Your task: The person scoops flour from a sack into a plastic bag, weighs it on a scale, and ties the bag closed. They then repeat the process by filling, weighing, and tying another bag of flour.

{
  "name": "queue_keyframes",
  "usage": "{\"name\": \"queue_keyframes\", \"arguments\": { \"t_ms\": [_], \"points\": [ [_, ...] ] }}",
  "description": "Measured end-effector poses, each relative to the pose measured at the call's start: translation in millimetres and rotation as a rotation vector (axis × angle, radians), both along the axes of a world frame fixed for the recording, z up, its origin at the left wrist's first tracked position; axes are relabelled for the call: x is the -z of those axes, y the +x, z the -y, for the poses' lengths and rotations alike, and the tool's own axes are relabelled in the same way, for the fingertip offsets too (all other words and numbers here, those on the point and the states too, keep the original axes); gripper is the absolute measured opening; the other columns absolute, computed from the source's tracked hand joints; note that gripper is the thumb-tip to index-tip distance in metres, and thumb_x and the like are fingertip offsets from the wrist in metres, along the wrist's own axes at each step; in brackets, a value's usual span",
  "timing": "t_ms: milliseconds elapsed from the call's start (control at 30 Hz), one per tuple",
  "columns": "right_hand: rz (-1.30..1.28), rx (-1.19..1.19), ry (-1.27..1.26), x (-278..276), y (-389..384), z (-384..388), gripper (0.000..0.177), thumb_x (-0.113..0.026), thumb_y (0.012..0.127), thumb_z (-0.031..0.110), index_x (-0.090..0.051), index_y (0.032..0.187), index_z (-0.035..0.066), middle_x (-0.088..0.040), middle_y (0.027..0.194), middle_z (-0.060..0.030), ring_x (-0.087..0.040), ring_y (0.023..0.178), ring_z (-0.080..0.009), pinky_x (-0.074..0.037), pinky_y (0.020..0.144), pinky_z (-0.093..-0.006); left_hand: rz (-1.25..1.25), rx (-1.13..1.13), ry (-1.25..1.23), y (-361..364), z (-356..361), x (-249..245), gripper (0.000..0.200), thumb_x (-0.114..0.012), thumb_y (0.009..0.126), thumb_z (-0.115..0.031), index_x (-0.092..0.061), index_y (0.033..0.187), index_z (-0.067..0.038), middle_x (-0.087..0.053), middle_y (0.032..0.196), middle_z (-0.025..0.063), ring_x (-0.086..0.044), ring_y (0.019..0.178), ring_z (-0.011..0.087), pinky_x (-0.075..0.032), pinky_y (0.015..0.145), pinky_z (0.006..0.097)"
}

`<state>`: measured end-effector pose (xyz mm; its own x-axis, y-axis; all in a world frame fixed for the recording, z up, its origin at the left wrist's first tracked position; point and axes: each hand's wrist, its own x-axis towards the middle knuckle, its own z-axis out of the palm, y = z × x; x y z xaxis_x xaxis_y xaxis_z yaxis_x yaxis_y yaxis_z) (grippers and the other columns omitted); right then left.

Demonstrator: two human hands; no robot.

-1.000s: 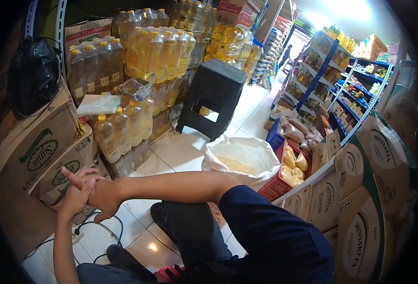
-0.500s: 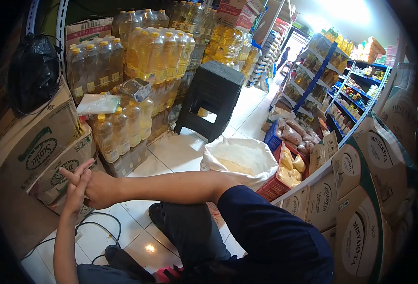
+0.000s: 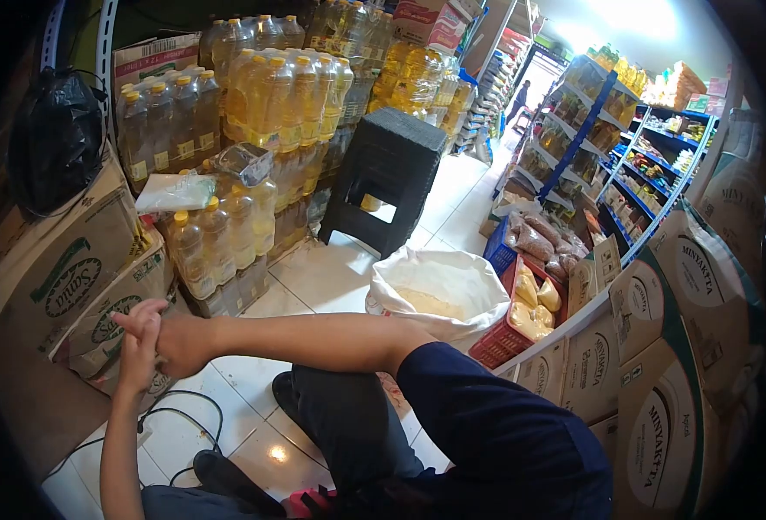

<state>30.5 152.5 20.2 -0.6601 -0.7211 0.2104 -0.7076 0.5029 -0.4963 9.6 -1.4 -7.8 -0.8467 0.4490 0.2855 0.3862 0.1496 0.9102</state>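
My left hand (image 3: pixel 139 357) and my right hand (image 3: pixel 182 345) are clasped together at the left, fingers interlocked. My right forearm reaches across from the right, while the left one rises from the bottom edge. A few fingertips point up and to the left past the clasp. No object shows between the palms, though the inner fingers are partly hidden. Just behind the hands stands a cardboard carton (image 3: pixel 106 334), next to plastic-wrapped bottles of yellow oil (image 3: pixel 218 238).
A black plastic stool (image 3: pixel 396 147) stands ahead on the tiled floor. Beyond my knee sits an open white sack (image 3: pixel 439 269) of pale contents, beside a red crate (image 3: pixel 500 338) of yellow bags. Stacked cartons (image 3: pixel 660 425) line the right. A black cable (image 3: pixel 214 407) lies below the hands.
My hands stay clasped and have shifted very slightly, with the fingertips a little lower and more folded. The view has tilted a touch; nothing else has moved visibly.
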Motion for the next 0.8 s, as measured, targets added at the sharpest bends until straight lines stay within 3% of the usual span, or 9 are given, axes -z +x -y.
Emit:
{"name": "queue_keyframes", "arguments": {
  "t_ms": [33,133,233,333,433,533,567,667,800],
  "points": [
    [0.017,0.048,0.097,-3.0,-1.4,-1.2,0.094,-0.060,0.075,0.011,-0.001,0.146,-0.005,-0.049,0.121,-0.0328,-0.051,0.112,-0.0425,-0.043,0.093,-0.0437,0.042,-0.068,0.078,0.4,-2.5,1.0,0.038,-0.047,0.096,-0.029,-0.056,0.117,0.001,-0.049,0.125,0.0131,-0.045,0.117,0.0228,-0.033,0.101,0.0327],
    [-0.125,0.235,-0.273,18.3,-22.5,2.8,0.084,-0.057,0.083,0.019,-0.006,0.146,-0.002,-0.049,0.121,-0.0327,-0.053,0.110,-0.0431,-0.043,0.094,-0.0423,0.091,-0.069,0.171,-0.5,-3.3,-0.9,0.039,-0.051,0.096,-0.028,-0.051,0.120,0.003,-0.051,0.122,0.0126,-0.047,0.116,0.0206,-0.034,0.101,0.0313],
    [-0.022,0.371,-0.571,9.9,-29.2,-1.9,0.077,-0.054,0.089,0.029,-0.012,0.145,-0.004,-0.046,0.127,-0.0302,-0.055,0.106,-0.0415,-0.045,0.090,-0.0434,0.135,-0.071,0.267,-0.8,-3.2,-8.8,0.043,-0.055,0.095,-0.026,-0.046,0.124,0.004,-0.053,0.119,0.0120,-0.049,0.115,0.0183,-0.036,0.100,0.0300],
    [0.085,0.469,-0.743,13.3,-45.2,3.0,0.077,-0.054,0.090,0.036,-0.016,0.144,-0.003,-0.048,0.122,-0.0270,-0.057,0.104,-0.0359,-0.045,0.089,-0.0410,0.065,0.005,0.236,26.4,-19.0,-33.3,0.048,-0.063,0.090,-0.023,-0.044,0.124,0.004,-0.055,0.116,0.0105,-0.052,0.112,0.0172,-0.037,0.099,0.0281],
    [0.408,0.446,-0.961,-7.9,-24.4,9.9,0.071,-0.054,0.091,0.040,-0.025,0.142,-0.001,-0.052,0.113,-0.0219,-0.057,0.103,-0.0302,-0.045,0.088,-0.0380,-0.040,-0.070,0.276,38.4,-32.2,-23.3,0.066,-0.071,0.083,-0.020,-0.036,0.134,0.000,-0.047,0.125,0.0126,-0.048,0.117,0.0199,-0.038,0.099,0.0319],
    [0.211,0.428,-1.007,9.0,-31.9,22.5,0.063,-0.053,0.091,0.039,-0.032,0.138,0.002,-0.054,0.107,-0.0185,-0.057,0.099,-0.0279,-0.045,0.085,-0.0369,-0.144,-0.153,0.188,44.3,-41.0,-20.6,0.072,-0.069,0.083,-0.015,-0.029,0.140,0.001,-0.042,0.131,0.0144,-0.043,0.122,0.0239,-0.035,0.102,0.0349],
    [0.162,0.443,-1.072,15.5,-30.9,24.7,0.051,-0.050,0.092,0.039,-0.044,0.126,0.001,-0.055,0.106,-0.0189,-0.056,0.097,-0.0287,-0.045,0.082,-0.0370,-0.138,-0.155,0.134,46.9,-40.4,-27.3,0.070,-0.068,0.083,-0.015,-0.030,0.139,0.002,-0.042,0.132,0.0151,-0.041,0.124,0.0249,-0.032,0.104,0.0351],
    [-0.130,0.446,-0.973,30.8,-46.6,22.3,0.045,-0.042,0.093,0.038,-0.056,0.106,-0.002,-0.060,0.097,-0.0201,-0.059,0.089,-0.0299,-0.046,0.077,-0.0369,-0.216,-0.162,-0.030,43.7,-37.0,-32.9,0.068,-0.066,0.084,-0.014,-0.031,0.140,0.004,-0.042,0.134,0.0174,-0.038,0.128,0.0270,-0.027,0.108,0.0353],
    [0.007,0.336,-1.060,20.3,-39.6,21.4,0.049,-0.037,0.093,0.041,-0.056,0.079,-0.002,-0.058,0.071,-0.0170,-0.056,0.068,-0.0336,-0.044,0.067,-0.0387,-0.536,-0.340,-0.159,41.6,-41.1,-25.9,0.060,-0.066,0.080,-0.004,-0.039,0.133,0.002,-0.045,0.126,0.0166,-0.046,0.121,0.0285,-0.033,0.105,0.0354]
  ]
}}
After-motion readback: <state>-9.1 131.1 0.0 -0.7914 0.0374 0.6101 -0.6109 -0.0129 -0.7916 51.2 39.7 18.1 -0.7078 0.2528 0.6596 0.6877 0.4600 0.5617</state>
